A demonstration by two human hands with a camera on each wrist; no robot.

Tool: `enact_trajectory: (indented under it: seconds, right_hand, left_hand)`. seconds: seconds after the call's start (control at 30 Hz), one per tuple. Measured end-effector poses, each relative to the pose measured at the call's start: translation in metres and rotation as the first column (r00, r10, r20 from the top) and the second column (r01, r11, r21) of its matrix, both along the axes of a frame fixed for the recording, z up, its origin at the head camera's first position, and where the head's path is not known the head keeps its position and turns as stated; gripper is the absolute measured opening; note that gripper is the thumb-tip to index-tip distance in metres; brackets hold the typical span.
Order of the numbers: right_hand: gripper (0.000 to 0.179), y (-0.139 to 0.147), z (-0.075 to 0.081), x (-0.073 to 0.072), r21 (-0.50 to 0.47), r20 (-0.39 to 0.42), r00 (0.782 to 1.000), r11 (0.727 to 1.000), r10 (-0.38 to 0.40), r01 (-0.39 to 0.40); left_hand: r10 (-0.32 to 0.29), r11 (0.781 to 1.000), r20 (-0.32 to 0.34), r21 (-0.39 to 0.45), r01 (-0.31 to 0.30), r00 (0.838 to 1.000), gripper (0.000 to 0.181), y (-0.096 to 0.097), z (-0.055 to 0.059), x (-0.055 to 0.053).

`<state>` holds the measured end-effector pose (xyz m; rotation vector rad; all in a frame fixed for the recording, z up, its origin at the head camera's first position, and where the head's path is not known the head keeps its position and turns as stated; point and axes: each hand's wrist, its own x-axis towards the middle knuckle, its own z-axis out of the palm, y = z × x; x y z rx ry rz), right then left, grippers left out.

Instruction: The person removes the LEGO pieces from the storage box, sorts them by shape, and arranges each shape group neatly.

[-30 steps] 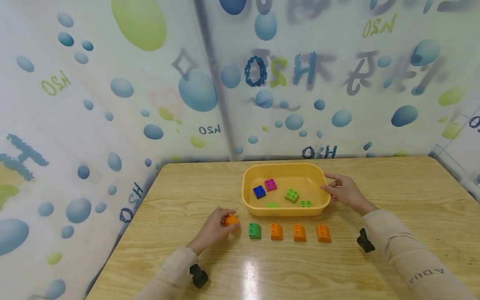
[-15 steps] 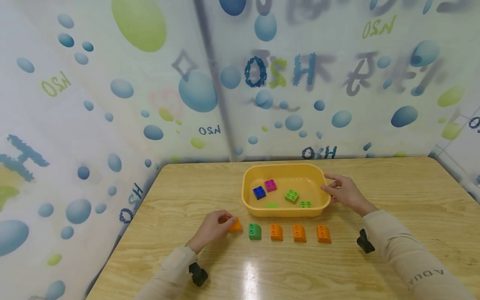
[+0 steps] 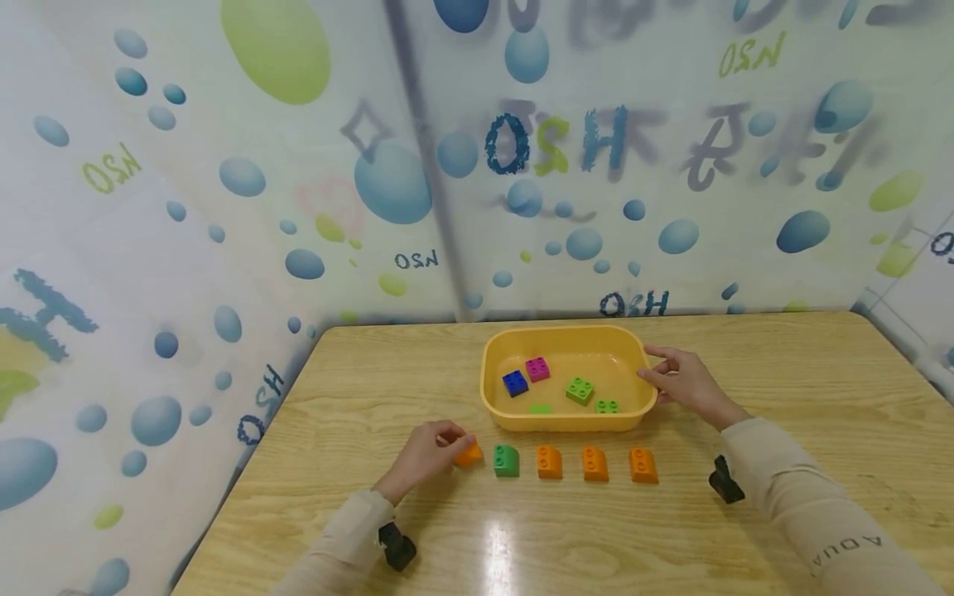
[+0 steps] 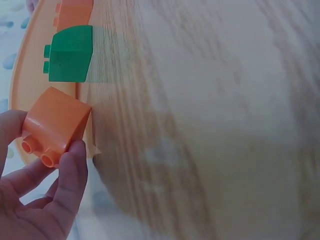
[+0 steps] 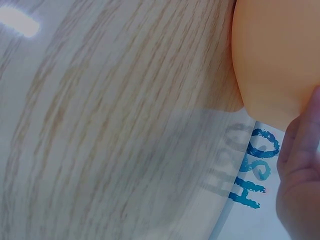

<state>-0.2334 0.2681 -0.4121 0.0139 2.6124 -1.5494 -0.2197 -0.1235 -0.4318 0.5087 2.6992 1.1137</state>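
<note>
My left hand (image 3: 426,457) pinches an orange toy building brick (image 3: 468,453) at the left end of a row on the table. In the left wrist view this brick (image 4: 57,120) has a curved face and two studs, and it sits tilted between thumb and fingers. Right beside it, apart, is a green curved brick (image 3: 507,460). Further right stand three orange bricks, the nearest orange brick (image 3: 549,462) beside the green one. My right hand (image 3: 687,382) grips the right rim of a yellow plastic bin (image 3: 574,420), thumb on the rim; its other fingers are partly hidden.
Inside the bin lie a blue brick (image 3: 515,382), a magenta brick (image 3: 537,368) and several light green bricks, such as the green brick (image 3: 580,391). The wooden table (image 3: 566,538) meets a patterned wall (image 3: 656,273) at the back.
My left hand has turned the orange brick and lowered it slightly toward the row's left end. The right hand and the bin have stayed in place.
</note>
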Motion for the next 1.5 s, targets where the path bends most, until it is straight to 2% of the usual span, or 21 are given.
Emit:
enact_trajectory:
  seconds: [0.5,0.77,0.87,0.97,1.07,1.17,1.3,1.4,1.5]
  right_hand:
    - [0.059,0.000,-0.001,0.000,-0.004,-0.001,1.000,1.000,-0.005,0.005]
    - [0.059,0.000,-0.001,0.000,0.005,-0.008,1.000,1.000,-0.012,0.012]
    - [0.059,0.000,-0.001,0.000,0.007,-0.002,1.000,1.000,-0.015,0.015]
    - [0.059,-0.001,-0.002,-0.001,0.010,0.001,1.000,1.000,-0.019,0.019]
    - [0.059,-0.001,-0.001,-0.001,0.011,0.002,1.000,1.000,-0.021,0.021]
    - [0.059,-0.001,-0.001,-0.001,0.013,-0.001,1.000,1.000,-0.019,0.019]
    - [0.059,0.000,0.000,0.000,0.008,-0.006,1.000,1.000,-0.007,0.007]
    - [0.060,0.000,0.000,0.000,0.007,-0.003,1.000,1.000,-0.003,0.004]
    - [0.060,-0.001,0.000,0.000,0.007,0.004,1.000,1.000,-0.006,0.006]
  left_hand:
    - [0.009,0.998,0.012,-0.065,-0.008,1.000,0.028,-0.001,-0.002,0.002]
    - [0.028,0.998,0.002,-0.056,-0.028,1.000,0.026,-0.006,-0.004,0.004]
    - [0.032,0.999,0.001,-0.027,-0.032,0.999,0.028,-0.010,-0.003,0.005]
    - [-0.002,0.999,-0.009,0.033,0.002,1.000,0.032,-0.015,-0.002,0.006]
    - [-0.068,0.993,-0.037,0.091,0.071,0.997,0.033,-0.020,-0.003,0.008]
    - [-0.120,0.983,-0.021,0.139,0.122,0.993,0.032,-0.020,0.008,0.015]
    - [-0.164,0.974,0.036,0.161,0.157,0.986,0.038,-0.024,0.005,0.015]
    - [-0.192,0.971,0.039,0.151,0.184,0.981,0.041,-0.029,-0.010,0.009]
    - [-0.216,0.968,0.037,0.141,0.209,0.976,0.042,-0.028,-0.010,0.008]
